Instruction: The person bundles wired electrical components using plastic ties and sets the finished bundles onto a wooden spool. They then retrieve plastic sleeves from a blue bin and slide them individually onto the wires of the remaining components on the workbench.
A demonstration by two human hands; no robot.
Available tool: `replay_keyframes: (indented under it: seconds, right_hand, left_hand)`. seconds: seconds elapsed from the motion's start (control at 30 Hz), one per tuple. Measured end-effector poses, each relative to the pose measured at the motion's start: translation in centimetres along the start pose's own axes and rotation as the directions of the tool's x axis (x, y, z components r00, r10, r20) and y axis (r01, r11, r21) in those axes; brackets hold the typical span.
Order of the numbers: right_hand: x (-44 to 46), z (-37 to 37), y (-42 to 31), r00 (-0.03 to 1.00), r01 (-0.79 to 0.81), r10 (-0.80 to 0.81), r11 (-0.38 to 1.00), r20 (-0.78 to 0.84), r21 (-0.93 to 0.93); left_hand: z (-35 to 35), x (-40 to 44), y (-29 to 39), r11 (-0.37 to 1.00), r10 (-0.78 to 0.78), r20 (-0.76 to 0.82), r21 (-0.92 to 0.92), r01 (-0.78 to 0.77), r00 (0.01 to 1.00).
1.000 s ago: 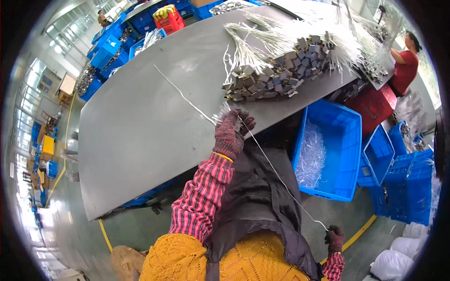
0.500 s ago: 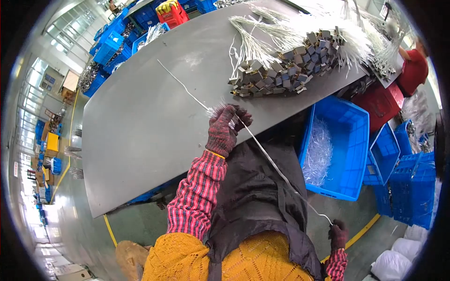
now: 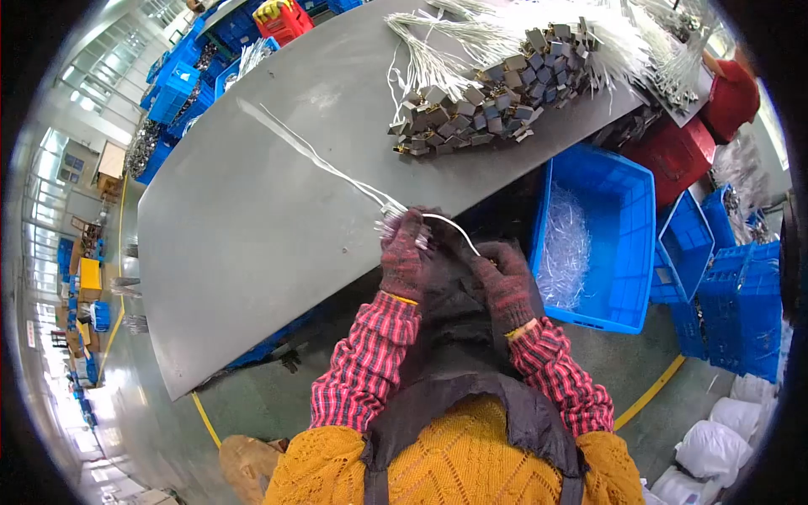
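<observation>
My left hand (image 3: 406,257), in a dark red knitted glove, is closed near the table's front edge around a white wire (image 3: 341,174) and a small bunch of silvery-white strands, blurred. Two long tails stretch up and left across the table. Closed just to the right is my right hand (image 3: 507,284), also gloved, pinching the end of a white length that curves over from my left hand. Farther back on the grey table (image 3: 252,252) lies a pile of small grey metal-cased blocks (image 3: 480,109) with bundles of white wires (image 3: 429,63) attached.
A blue crate (image 3: 619,244) beside me on the right holds clear, thin plastic scraps (image 3: 566,252). More blue crates (image 3: 741,311) and white sacks (image 3: 711,450) stand farther right. Another person in a red top (image 3: 730,97) is at the table's far right.
My right hand has come up from far down on the right to beside my left hand. The stretched wire now forms a short curve between them. A second tail shows on the table.
</observation>
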State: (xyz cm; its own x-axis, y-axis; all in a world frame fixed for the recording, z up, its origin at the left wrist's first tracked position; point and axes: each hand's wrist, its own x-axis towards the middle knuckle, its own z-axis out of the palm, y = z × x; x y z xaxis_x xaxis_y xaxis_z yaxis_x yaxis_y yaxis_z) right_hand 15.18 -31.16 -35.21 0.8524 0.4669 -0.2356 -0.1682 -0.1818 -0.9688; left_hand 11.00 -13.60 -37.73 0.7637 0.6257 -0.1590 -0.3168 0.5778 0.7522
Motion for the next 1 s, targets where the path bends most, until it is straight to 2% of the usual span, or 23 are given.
replay_keyframes:
  seconds: [0.03, 0.1, 0.13, 0.2, 0.23, 0.27, 0.3, 0.33, 0.37, 0.4, 0.43, 0.5, 0.53, 0.63, 0.67, 0.73, 0.77, 0.83, 0.93, 1.0]
  right_hand:
    - [0.0, 0.7, -0.6, 0.991, -0.122, 0.115, 0.985, 0.060, 0.124]
    - [-0.7, 1.1, -0.4, 0.993, -0.081, 0.071, 0.991, 0.095, 0.109]
    - [-1.0, 1.4, -0.2, 0.992, -0.060, 0.049, 0.993, 0.112, 0.102]
    - [-0.1, 2.3, 2.6, 0.974, 0.224, -0.224, 0.975, 0.031, -0.004]
    - [0.1, 2.8, 2.8, 0.933, 0.358, -0.359, 0.931, -0.001, -0.065]
    - [-0.3, 2.8, 2.6, 0.928, 0.372, -0.349, 0.865, 0.131, -0.337]
    - [-1.1, 2.9, 0.7, 0.920, 0.392, -0.299, 0.718, 0.254, -0.575]
    - [-1.8, 3.1, -0.6, 0.909, 0.415, -0.216, 0.506, 0.355, -0.756]
    - [-2.3, 3.4, -1.2, 0.901, 0.426, -0.184, 0.542, 0.393, -0.724]
    - [-2.7, 3.8, -1.5, 0.892, 0.430, -0.153, 0.579, 0.426, -0.692]
    - [-3.1, 4.0, -1.6, 0.879, 0.432, -0.124, 0.616, 0.460, -0.659]
    - [-2.7, 2.9, 0.2, 0.872, 0.375, -0.246, 0.892, 0.424, -0.252]
    - [-2.5, 2.3, 1.2, 0.874, 0.328, -0.298, 0.945, 0.384, -0.013]
    - [-3.2, 1.3, 3.1, 0.908, 0.237, -0.198, 0.970, 0.370, -0.061]
    - [-3.0, 1.3, 3.2, 0.906, 0.281, -0.234, 0.956, 0.353, -0.085]
    - [-1.9, 1.5, 3.2, 0.896, 0.365, -0.307, 0.921, 0.322, -0.136]
    - [-1.3, 1.7, 2.7, 0.886, 0.398, -0.300, 0.883, 0.353, -0.248]
    - [-0.4, 2.1, 1.3, 0.870, 0.454, -0.270, 0.765, 0.412, -0.458]
    - [-0.5, 3.1, 0.0, 0.857, 0.499, -0.358, 0.754, 0.371, -0.426]
    - [-0.6, 2.8, -0.9, 0.922, 0.301, -0.259, 0.947, 0.289, -0.112]
  left_hand:
    - [-0.5, 0.4, 0.9, 0.997, -0.004, -0.017, -0.077, 0.003, 1.000]
    - [-1.5, 1.4, 3.0, 0.973, -0.015, -0.050, -0.231, 0.003, 0.999]
    - [-1.8, 1.8, 3.9, 0.977, -0.003, -0.097, -0.213, -0.018, 0.995]
    - [-1.2, 2.0, 4.8, 0.982, -0.030, -0.238, -0.190, -0.017, 0.971]
    - [-0.1, 1.9, 5.3, 0.984, -0.043, -0.304, -0.179, -0.012, 0.952]
    - [1.2, 1.8, 5.6, 0.965, -0.069, -0.397, -0.259, -0.039, 0.915]
    - [0.6, 2.3, 5.6, 0.965, -0.059, -0.384, -0.258, -0.046, 0.921]
    - [-0.3, 3.0, 5.6, 0.965, -0.049, -0.371, -0.257, -0.052, 0.927]
    - [-1.0, 3.5, 5.4, 0.965, -0.038, -0.357, -0.256, -0.058, 0.933]
    - [1.8, 2.9, 5.8, 0.984, 0.037, -0.474, -0.134, -0.114, 0.880]
    - [2.6, 2.8, 6.2, 0.987, 0.035, -0.493, -0.119, -0.108, 0.869]
    - [3.4, 2.7, 6.7, 0.991, 0.034, -0.531, -0.089, -0.095, 0.847]
    - [3.8, 2.6, 7.2, 0.994, 0.070, -0.503, -0.038, -0.103, 0.862]
    - [1.0, 4.5, 6.6, 0.989, 0.029, -0.300, -0.131, -0.072, 0.953]
    - [0.1, 3.2, 5.7, 0.994, 0.097, -0.129, -0.034, -0.102, 0.987]
    - [1.9, 0.0, 4.4, 0.995, 0.039, -0.048, -0.094, -0.043, 0.998]
    - [2.6, -1.0, 3.9, 0.992, 0.011, -0.006, -0.123, -0.012, 1.000]
    - [2.0, -1.9, 2.8, 0.999, 0.036, -0.030, -0.033, -0.037, 0.999]
    - [1.3, -2.0, 3.1, 0.997, 0.067, -0.012, 0.030, -0.067, 0.998]
    - [1.0, -1.9, 4.2, 0.997, 0.073, -0.016, -0.003, -0.073, 0.997]
